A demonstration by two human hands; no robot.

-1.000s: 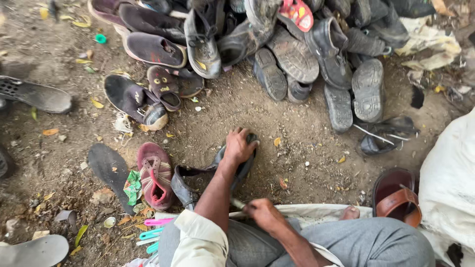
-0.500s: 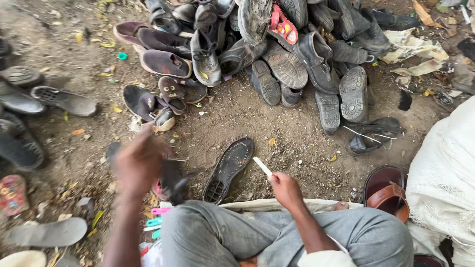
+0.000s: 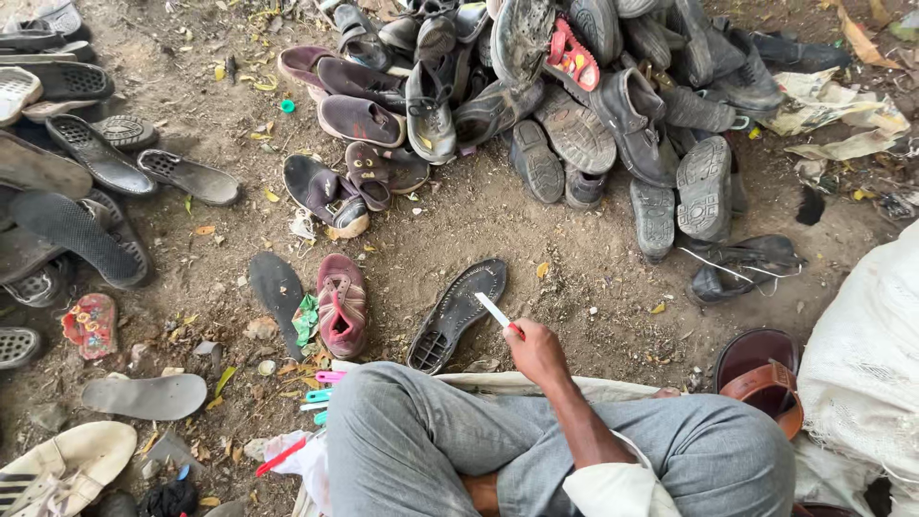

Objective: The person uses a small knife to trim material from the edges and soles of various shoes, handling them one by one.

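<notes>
My right hand (image 3: 538, 354) rests over my knee and grips a small white blade-like tool (image 3: 495, 311) with a red end. Just left of it a black shoe sole (image 3: 458, 314) lies tread up on the dirt. A worn red shoe (image 3: 341, 304) and a flat black sole (image 3: 277, 290) lie further left. My left hand is out of view. My grey-trousered legs (image 3: 459, 440) are crossed at the bottom of the frame.
A big heap of old dark shoes (image 3: 574, 105) fills the top. More soles and sandals (image 3: 77, 182) line the left side. A brown sandal (image 3: 761, 373) and a white sack (image 3: 862, 373) sit at the right. Small coloured tools (image 3: 321, 393) lie by my left knee.
My left hand, which reached to the shoes on the left and then swept back, has gone out of view. The black sole now lies alone on the dirt. The right hand stays put.
</notes>
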